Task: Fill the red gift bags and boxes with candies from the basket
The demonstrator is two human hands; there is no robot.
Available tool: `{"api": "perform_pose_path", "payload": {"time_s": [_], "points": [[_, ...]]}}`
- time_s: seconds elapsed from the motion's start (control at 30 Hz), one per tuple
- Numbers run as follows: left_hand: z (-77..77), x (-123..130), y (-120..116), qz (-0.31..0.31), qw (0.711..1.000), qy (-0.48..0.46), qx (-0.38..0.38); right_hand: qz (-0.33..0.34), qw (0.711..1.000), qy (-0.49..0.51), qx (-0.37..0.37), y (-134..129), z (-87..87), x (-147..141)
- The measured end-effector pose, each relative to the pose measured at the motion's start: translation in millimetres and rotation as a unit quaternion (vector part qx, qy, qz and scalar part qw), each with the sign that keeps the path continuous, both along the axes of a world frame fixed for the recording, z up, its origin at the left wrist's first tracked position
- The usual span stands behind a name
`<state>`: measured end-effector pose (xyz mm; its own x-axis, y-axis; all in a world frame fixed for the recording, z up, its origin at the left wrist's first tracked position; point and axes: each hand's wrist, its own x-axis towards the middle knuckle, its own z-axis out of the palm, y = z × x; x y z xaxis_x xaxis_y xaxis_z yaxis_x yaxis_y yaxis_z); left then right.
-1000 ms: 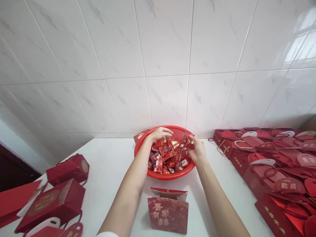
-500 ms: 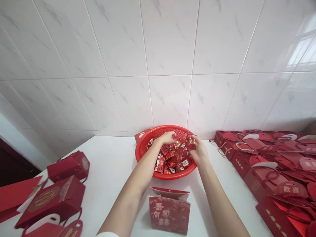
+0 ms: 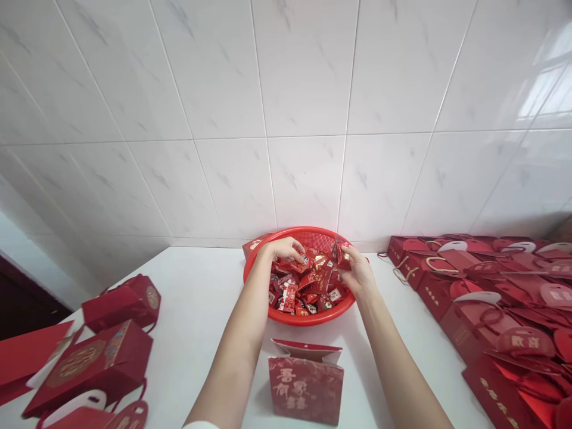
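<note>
A red plastic basket (image 3: 305,320) stands by the wall, with many wrapped candies (image 3: 288,296) inside, mostly red. Over its left half, my left hand (image 3: 283,248) reaches in with curved fingers a little apart, close to a red-and-white candy (image 3: 305,263). Between the fingers of my right hand (image 3: 360,274), at the right rim, are shiny red wrapped candies (image 3: 341,254); how many I cannot tell. Nearer to me, between my forearms, an upright red paper gift box (image 3: 306,387) with pale lettering has its top open.
Rows of dark red gift boxes with cord handles (image 3: 469,322) fill the right side of the white table (image 3: 196,298). More red boxes (image 3: 93,357) lie at the left. Another red box (image 3: 254,244) sits partly behind the basket. A tiled wall (image 3: 308,179) rises behind.
My left hand has shifted left within the basket, uncovering candies in the middle. My right hand stays at the right rim with its candies, moved slightly left.
</note>
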<state>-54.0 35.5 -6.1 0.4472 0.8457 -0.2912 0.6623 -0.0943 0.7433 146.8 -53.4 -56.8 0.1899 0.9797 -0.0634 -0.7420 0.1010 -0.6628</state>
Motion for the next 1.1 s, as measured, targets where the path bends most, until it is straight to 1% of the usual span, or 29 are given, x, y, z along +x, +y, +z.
{"api": "perform_pose_path", "payload": {"time_s": [0.1,0.2,0.27,0.33,0.43,0.47,0.6,0.67,0.73,0.77,0.83,0.87,0.93,0.97,1.03,1.1], "points": [[-1.0,7.4,3.5,0.019,0.992,-0.101,0.071,0.009,1.0,-0.008,0.0,0.0,1.0,-1.4],[-4.8,21.7,4.7,-0.002,0.97,-0.216,0.113,0.008,1.0,0.005,-0.006,1.5,1.4,-1.9],[-8.1,33.2,2.6,-0.022,0.956,-0.257,0.136,-0.002,1.0,0.019,-0.011,2.9,1.1,-2.0],[-11.3,43.6,-1.1,-0.042,0.948,-0.273,0.156,-0.009,1.0,0.021,-0.02,3.8,1.1,-1.8],[-15.5,54.2,-5.9,-0.071,0.945,-0.277,0.159,-0.003,0.999,0.019,-0.032,3.4,2.1,-1.0],[-16.7,56.5,-6.8,-0.07,0.946,-0.276,0.159,0.0,0.999,0.02,-0.032,2.9,2.6,-0.7],[-19.1,63.2,-9.0,-0.029,0.944,-0.27,0.188,0.016,1.0,0.003,-0.02,0.9,3.7,-1.2],[-17.2,65.7,-11.4,-0.042,0.944,-0.277,0.176,0.01,1.0,0.001,-0.017,0.6,4.1,-2.4],[-13.7,67.0,-14.6,-0.047,0.947,-0.288,0.138,-0.022,0.999,0.017,-0.025,0.7,5.3,-3.7],[-11.9,66.9,-16.0,-0.039,0.949,-0.289,0.121,-0.046,0.998,0.03,-0.032,0.7,6.3,-4.1],[-9.7,65.0,-17.6,-0.024,0.959,-0.263,0.099,-0.088,0.993,0.06,-0.049,0.7,8.7,-4.3],[-9.6,63.4,-17.8,-0.035,0.969,-0.228,0.092,-0.101,0.991,0.072,-0.057,0.7,9.8,-4.1],[-11.6,59.7,-17.4,-0.089,0.988,-0.1,0.082,-0.103,0.989,0.081,-0.071,0.6,11.1,-3.1],[-13.2,58.1,-17.1,-0.118,0.99,-0.019,0.075,-0.098,0.989,0.08,-0.075,0.7,11.3,-2.4],[-16.0,56.2,-16.9,-0.159,0.979,0.111,0.065,-0.088,0.991,0.072,-0.075,1.0,10.6,-1.1],[-17.5,56.6,-17.3,-0.175,0.969,0.165,0.062,-0.082,0.992,0.067,-0.063,1.2,9.7,-0.4]]}}
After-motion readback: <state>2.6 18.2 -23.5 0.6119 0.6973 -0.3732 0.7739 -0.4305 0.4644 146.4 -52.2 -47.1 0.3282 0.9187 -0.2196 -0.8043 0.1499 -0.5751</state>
